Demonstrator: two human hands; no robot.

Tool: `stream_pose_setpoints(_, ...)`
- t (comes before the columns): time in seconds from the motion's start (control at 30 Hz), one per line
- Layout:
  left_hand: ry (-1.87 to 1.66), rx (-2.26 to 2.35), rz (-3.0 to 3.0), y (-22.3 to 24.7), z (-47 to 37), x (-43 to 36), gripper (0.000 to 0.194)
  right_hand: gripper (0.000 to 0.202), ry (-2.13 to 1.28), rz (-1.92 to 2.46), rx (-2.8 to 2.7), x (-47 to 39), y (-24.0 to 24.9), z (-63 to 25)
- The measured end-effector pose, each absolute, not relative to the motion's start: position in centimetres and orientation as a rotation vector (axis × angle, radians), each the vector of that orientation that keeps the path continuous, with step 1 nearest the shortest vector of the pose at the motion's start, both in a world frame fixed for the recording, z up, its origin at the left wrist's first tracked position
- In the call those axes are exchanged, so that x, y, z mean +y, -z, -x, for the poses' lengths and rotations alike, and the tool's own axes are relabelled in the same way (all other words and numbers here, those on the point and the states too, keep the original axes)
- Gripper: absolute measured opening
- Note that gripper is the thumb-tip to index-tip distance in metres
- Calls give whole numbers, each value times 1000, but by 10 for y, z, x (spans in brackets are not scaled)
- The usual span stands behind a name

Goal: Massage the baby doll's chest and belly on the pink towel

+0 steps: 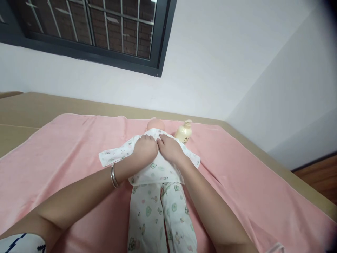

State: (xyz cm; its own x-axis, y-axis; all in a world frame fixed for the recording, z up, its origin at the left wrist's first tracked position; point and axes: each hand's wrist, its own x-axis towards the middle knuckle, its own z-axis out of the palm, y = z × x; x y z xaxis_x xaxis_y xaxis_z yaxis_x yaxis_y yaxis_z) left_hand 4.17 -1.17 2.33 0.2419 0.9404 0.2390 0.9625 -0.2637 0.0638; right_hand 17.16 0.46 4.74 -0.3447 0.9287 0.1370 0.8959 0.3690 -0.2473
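Note:
A doll lies on a pink blanket [86, 140], its bald head [156, 124] toward the wall. It wears a white patterned top [154, 174] with both sleeves spread out, and matching trousers [147, 214]. On the upper chest of the top rests my left hand [146, 149], fingers curled on the cloth near the neckline. Beside it, nearly touching, my right hand [170, 148] has its fingers bent against the same cloth. What the fingertips pinch is too small to make out. A silver bangle circles my left wrist.
A cream pump bottle [183, 131] stands just right of the doll's head. Behind the blanket runs a tan surface edge [105, 109] along a white wall, with a dark-framed barred window [155, 63] above. Brown wood [319, 175] shows at the far right.

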Motion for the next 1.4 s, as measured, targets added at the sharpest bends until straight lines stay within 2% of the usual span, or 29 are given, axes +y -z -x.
stream_pose_setpoints(0.1,357,-1797,2402,-21,-49,-19,33,36,-207,1572,-2346,19,-35,-176)
stream_pose_setpoints(0.3,584,-1947,2413,-15,-35,4,39,45,-110,1636,-2305,19,-24,-173)
stream_pose_setpoints(0.5,582,-1955,2322,-9,-44,-5,46,47,-172,1591,-2356,21,-27,-176)
stream_pose_setpoints(0.73,704,-2029,2471,-25,-37,-1,38,37,-3,1803,-2265,-10,-39,-158)
stream_pose_setpoints(1.03,480,-1877,2384,-18,-54,-19,42,40,-137,1661,-2354,15,-33,-174)
stream_pose_setpoints(1.2,613,-1986,2508,-37,-43,-15,32,36,-84,1754,-2337,-2,-43,-163)
stream_pose_setpoints(1.4,676,-2003,2429,-17,-35,9,37,33,-90,1707,-2343,-6,-46,-163)
